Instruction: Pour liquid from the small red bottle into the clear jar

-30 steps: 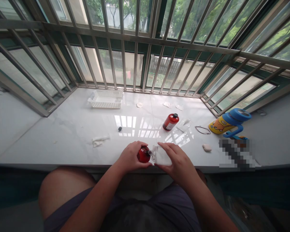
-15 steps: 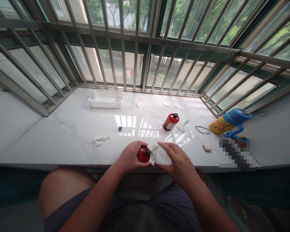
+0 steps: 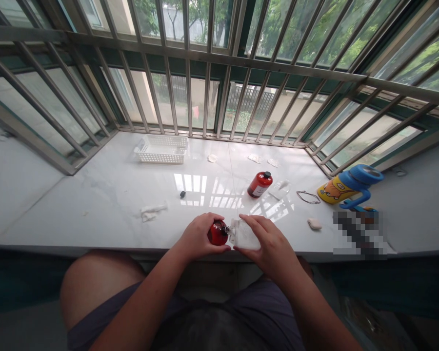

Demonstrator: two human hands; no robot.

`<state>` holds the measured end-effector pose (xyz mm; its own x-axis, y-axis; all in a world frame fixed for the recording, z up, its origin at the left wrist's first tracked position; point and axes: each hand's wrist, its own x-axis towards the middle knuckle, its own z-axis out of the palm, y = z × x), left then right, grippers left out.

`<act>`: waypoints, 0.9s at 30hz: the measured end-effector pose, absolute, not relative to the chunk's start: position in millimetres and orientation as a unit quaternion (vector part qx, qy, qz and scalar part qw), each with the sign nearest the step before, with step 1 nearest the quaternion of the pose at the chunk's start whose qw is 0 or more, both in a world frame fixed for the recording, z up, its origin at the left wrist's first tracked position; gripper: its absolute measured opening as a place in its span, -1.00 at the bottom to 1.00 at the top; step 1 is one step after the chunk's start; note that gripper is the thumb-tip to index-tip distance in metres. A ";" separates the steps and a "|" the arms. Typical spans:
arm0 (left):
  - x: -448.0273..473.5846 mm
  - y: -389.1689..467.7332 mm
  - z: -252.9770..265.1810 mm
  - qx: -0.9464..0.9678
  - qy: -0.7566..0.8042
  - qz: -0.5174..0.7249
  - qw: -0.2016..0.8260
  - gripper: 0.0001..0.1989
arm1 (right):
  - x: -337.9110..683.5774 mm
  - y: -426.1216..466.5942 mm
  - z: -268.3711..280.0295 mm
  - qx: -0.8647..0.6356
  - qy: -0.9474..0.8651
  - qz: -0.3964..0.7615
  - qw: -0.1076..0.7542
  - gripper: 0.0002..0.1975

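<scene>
Near the front edge of the white counter, my left hand (image 3: 199,236) is wrapped round a red bottle (image 3: 217,233), tilted with its neck to the right. My right hand (image 3: 267,239) grips a clear bottle (image 3: 246,235) lying over on its side, its mouth to the left. The two necks meet or nearly touch between my hands; whether they are in contact I cannot tell. Beyond them stands a second red bottle (image 3: 259,185) with a black cap and a pale label. A small black cap (image 3: 183,194) lies on the counter to the left.
A white perforated basket (image 3: 161,151) sits at the back left. Crumpled tissue (image 3: 150,213) lies at the left. To the right are a clear plastic piece (image 3: 280,190), a thin loop (image 3: 308,197), a pale case (image 3: 314,224) and a yellow-and-blue flask (image 3: 346,185). Metal bars (image 3: 219,57) line the window.
Both hands and the two bottles they hold stay almost exactly in place. Only a slight shift of the camera view shows.
</scene>
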<state>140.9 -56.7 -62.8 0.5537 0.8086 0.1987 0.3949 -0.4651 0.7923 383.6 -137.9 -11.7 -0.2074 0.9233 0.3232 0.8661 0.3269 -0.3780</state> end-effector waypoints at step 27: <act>139.1 -54.8 -65.2 0.801 0.372 0.295 0.366 -0.27 | 383.3 -135.3 -12.3 -0.574 -0.777 0.060 0.252 -0.25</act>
